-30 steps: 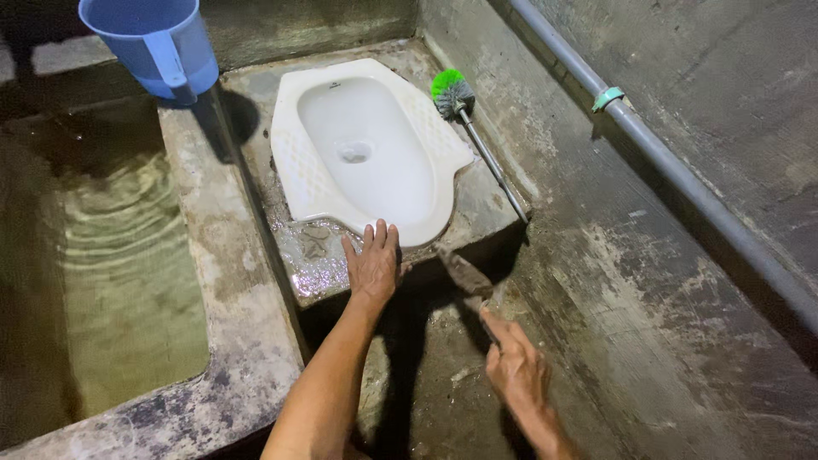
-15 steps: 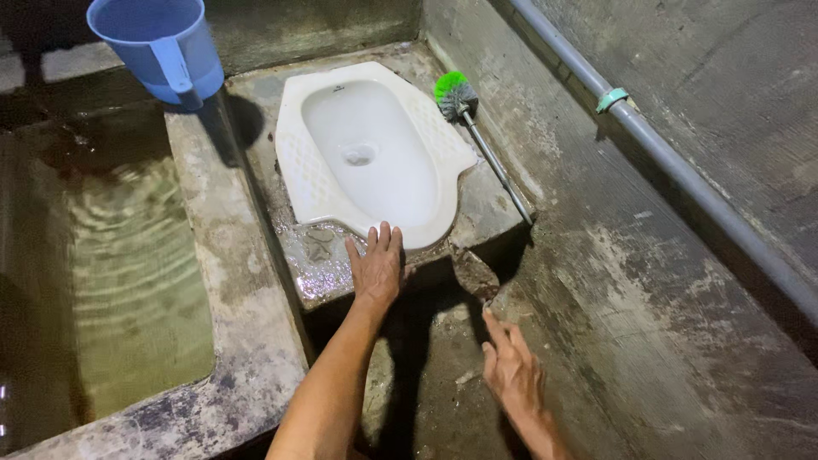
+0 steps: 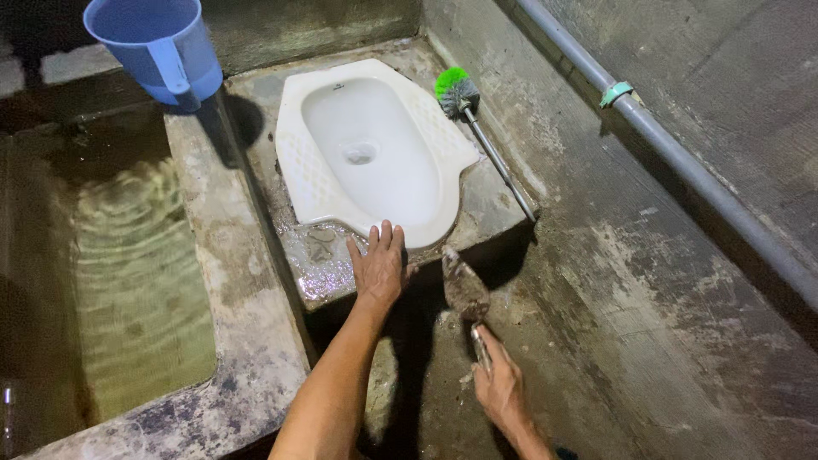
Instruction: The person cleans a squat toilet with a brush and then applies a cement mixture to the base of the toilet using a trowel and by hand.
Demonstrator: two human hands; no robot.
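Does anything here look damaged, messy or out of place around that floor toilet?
The concrete step under the white squat toilet is rough and wet at its front edge, where the left hand rests. A green-bristled brush lies loose on the step. The right hand holds a mortar-caked trowel.

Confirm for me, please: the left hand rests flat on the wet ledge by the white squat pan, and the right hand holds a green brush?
Not quite. In the head view the right hand holds a trowel; the green brush lies untouched beside the squat pan. The left hand does rest on the ledge.
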